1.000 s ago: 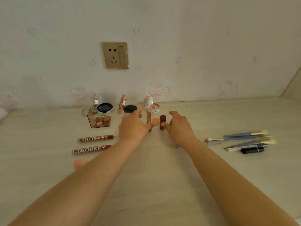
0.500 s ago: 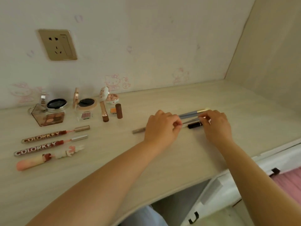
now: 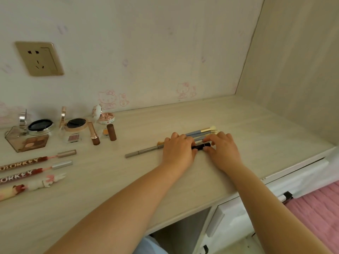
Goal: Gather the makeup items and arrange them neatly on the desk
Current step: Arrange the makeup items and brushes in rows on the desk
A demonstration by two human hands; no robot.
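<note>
My left hand (image 3: 178, 150) and my right hand (image 3: 222, 150) meet at the right-middle of the desk (image 3: 266, 136). Between them lies a short black lipstick tube (image 3: 200, 146), with fingertips of both hands pinching its ends. Just behind it are several blue-handled makeup brushes (image 3: 201, 132), their handles partly hidden under my left hand. A grey pencil (image 3: 141, 152) sticks out to the left from under that hand.
On the left stand open compacts (image 3: 41, 125) (image 3: 76, 123) (image 3: 107, 118), an eyeshadow palette (image 3: 27, 142), an open lipstick (image 3: 94, 134) and its brown cap (image 3: 111, 132). Three lip gloss tubes (image 3: 27, 161) lie in a row. A side wall closes the right; the desk edge runs close in front.
Both hands left the lipstick and cap near the compacts and moved right to the brushes. Since half a second ago they have closed together around the black tube.
</note>
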